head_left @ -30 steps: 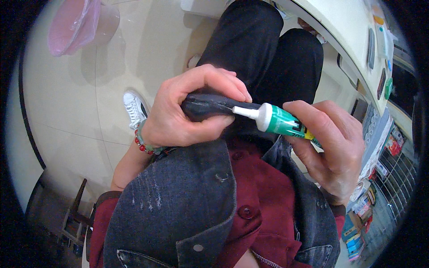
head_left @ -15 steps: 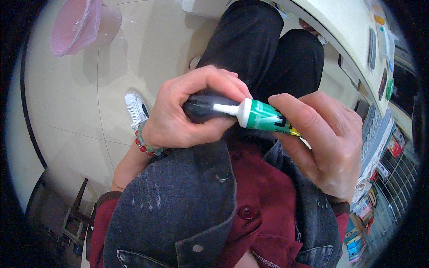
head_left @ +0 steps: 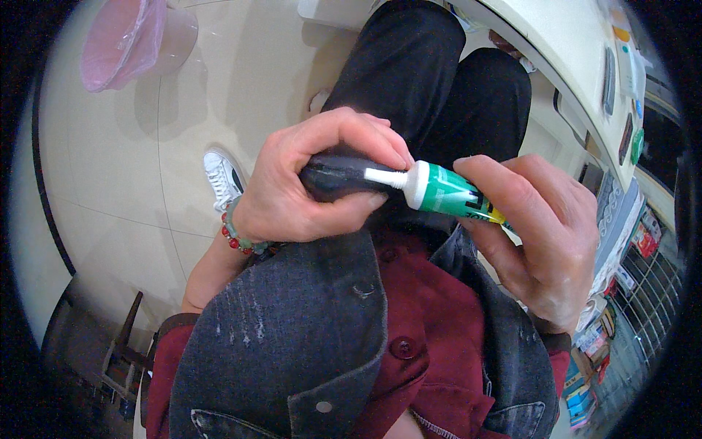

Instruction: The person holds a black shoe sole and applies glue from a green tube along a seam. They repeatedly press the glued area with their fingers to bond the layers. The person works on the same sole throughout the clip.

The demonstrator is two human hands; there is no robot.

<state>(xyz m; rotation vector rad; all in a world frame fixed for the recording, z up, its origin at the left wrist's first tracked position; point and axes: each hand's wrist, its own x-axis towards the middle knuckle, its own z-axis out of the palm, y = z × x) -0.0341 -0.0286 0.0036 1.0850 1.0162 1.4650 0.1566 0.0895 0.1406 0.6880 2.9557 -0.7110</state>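
My left hand (head_left: 292, 175) is closed around a dark, rounded, smooth object (head_left: 333, 174) whose kind I cannot make out. Part of it is hidden by the fingers and palm. Between thumb and fingers, my right hand (head_left: 541, 227) pinches a green and yellow glue tube (head_left: 450, 192) with a white collar and a slim white nozzle (head_left: 387, 178). The nozzle points left and lies over the right part of the dark object, between the left thumb and forefinger. Whether its tip touches the surface cannot be made out.
Below the hands are my legs in black trousers (head_left: 409, 66). A pink-lined bin (head_left: 175, 44) stands on the tiled floor at the far left. A white desk (head_left: 567, 51) runs along the right, with small items on it. A wire rack (head_left: 651, 293) is lower right, a dark chair (head_left: 124, 344) lower left.
My right hand has drawn the glue tube slightly to the right, so its nozzle tip lies nearer the right end of the dark object. The left hand keeps its hold and place.
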